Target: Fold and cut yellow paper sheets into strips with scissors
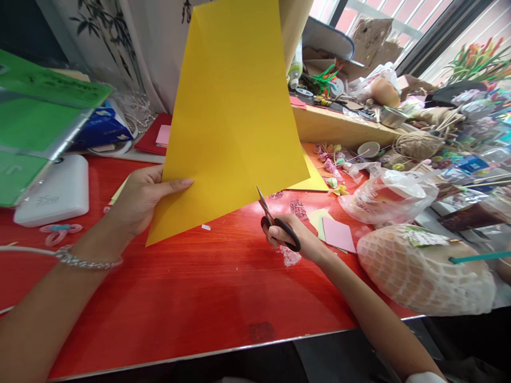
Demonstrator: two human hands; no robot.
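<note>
Above the red table (191, 308) I have the yellow sheet (231, 106), likely light, springy and easily creased, best taken by its edges, my left hand (139, 197) pinching one side, my right hand (303, 234) closed around scissors (269, 213).

Black character (186, 10) on pale curtain (154, 48), marks on white case (59, 183), green packet (35, 125): none legible.

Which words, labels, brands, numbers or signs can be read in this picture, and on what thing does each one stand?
No text is clear enough to quote.
White device: grey marks, too blurred.
Green folder: dark and pale marks, too blurred.
Blue pack: white print, too small.
Pale curtain: black writing-like strokes, not readable.
Label on the net-wrapped thing: too blurred.
</note>
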